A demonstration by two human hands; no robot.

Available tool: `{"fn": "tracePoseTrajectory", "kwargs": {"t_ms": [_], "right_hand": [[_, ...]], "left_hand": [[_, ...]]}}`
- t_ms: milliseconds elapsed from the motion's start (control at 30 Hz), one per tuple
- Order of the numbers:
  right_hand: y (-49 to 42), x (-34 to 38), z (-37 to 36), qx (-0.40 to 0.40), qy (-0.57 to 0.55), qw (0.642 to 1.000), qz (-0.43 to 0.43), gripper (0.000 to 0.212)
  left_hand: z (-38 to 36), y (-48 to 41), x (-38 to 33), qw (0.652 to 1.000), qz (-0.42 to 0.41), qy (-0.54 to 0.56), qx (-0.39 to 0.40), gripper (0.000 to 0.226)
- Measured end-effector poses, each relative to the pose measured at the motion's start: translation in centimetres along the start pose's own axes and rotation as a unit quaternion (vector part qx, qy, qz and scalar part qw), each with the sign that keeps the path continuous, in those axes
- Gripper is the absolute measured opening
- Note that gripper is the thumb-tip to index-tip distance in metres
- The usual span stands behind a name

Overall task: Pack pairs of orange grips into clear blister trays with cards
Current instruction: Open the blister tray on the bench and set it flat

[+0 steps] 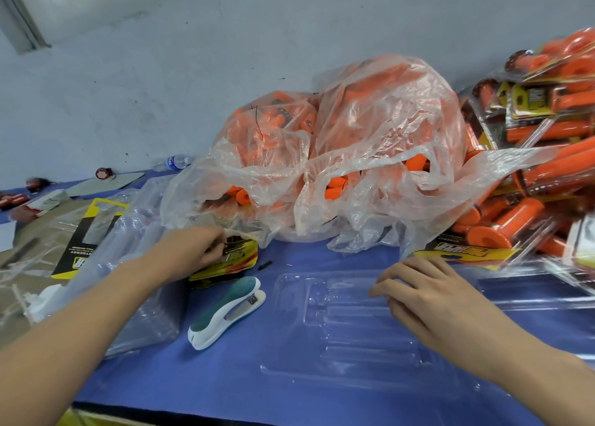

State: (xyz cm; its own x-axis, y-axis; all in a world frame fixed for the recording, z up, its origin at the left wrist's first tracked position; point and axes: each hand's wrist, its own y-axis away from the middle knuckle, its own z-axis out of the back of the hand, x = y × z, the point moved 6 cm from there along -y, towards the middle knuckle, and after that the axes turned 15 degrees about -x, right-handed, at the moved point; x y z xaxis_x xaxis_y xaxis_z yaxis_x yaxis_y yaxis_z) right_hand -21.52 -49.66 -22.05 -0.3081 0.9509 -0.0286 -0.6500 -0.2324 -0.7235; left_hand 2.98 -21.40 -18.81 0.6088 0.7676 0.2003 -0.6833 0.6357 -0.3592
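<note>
1. Two bare hands work over a blue table cover [225,377], one on each side of a teal and white stapler [228,313] that lies flat.
2. The left hand [196,251] reaches forward to a small stack of yellow cards [238,260] just below the edge of the plastic bags. Its fingers are curled and pinch the upper edge of the cards.
3. The right hand [415,290] rests on the far right part of a clear blister tray [338,326]. Its fingers are loosely bent and spread, with the tips touching the plastic and gripping nothing.
4. That tray lies open and flat in the middle of the table, its moulded hollows facing up, with no grips in it.
5. Loose orange grips [415,163] fill two thin plastic bags [370,129] that slump against the wall behind the tray.
6. Finished packs [528,129], each holding orange grips behind a yellow and black card, are heaped at the right.
7. A stack of empty trays [141,258] sits to the left, beside the left forearm.
8. A water bottle [175,162] lies on its side at the back, near the wall.
</note>
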Motion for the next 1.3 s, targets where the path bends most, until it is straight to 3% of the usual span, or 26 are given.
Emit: {"fn": "tracePoseTrajectory", "kwargs": {"t_ms": [100, 400, 533, 633, 733, 800, 933, 1000, 1167, 1300], "right_hand": [[-0.1, 0.2, -0.1, -0.002, -0.004, 1.000, 0.004, 0.020], [-0.2, 0.5, -0.3, 0.005, -0.032, 0.999, -0.037, 0.022], [-2.2, 2.3, -1.1, 0.007, -0.149, 0.977, -0.156, 0.025], [-6.5, 5.2, -3.9, 0.024, -0.286, 0.913, -0.289, 0.029], [-11.2, 8.4, -8.3, 0.087, -0.355, 0.856, -0.367, 0.054], [-13.4, 10.4, -11.1, 0.125, -0.347, 0.848, -0.380, 0.064], [-14.2, 12.1, -15.4, 0.142, -0.254, 0.875, -0.387, 0.029], [-14.1, 11.8, -16.1, 0.117, -0.227, 0.884, -0.392, 0.030], [-14.4, 10.4, -17.1, 0.121, -0.250, 0.856, -0.437, 0.030], [-14.3, 10.2, -17.6, 0.173, -0.256, 0.837, -0.451, 0.022]], "left_hand": [[3.1, 0.7, -0.6, 0.994, 0.000, 0.019, -0.111, 0.005], [10.9, 0.8, 0.3, 0.963, 0.022, -0.051, -0.264, 0.014], [12.1, 0.4, 0.6, 0.961, 0.021, -0.055, -0.272, 0.021], [12.9, -0.2, 0.9, 0.959, 0.022, -0.058, -0.276, 0.022], [13.5, -0.7, 1.3, 0.961, 0.031, -0.048, -0.270, 0.023], [13.9, -0.9, 1.6, 0.962, 0.042, -0.033, -0.268, 0.022], [15.5, -1.2, 2.4, 0.961, 0.066, -0.003, -0.269, 0.022], [17.4, -1.5, 2.7, 0.956, 0.077, -0.006, -0.284, 0.023], [25.1, -1.0, 4.3, 0.903, 0.141, 0.002, -0.406, 0.026], [28.3, 1.3, 4.1, 0.826, 0.159, 0.149, -0.520, 0.025]]}}
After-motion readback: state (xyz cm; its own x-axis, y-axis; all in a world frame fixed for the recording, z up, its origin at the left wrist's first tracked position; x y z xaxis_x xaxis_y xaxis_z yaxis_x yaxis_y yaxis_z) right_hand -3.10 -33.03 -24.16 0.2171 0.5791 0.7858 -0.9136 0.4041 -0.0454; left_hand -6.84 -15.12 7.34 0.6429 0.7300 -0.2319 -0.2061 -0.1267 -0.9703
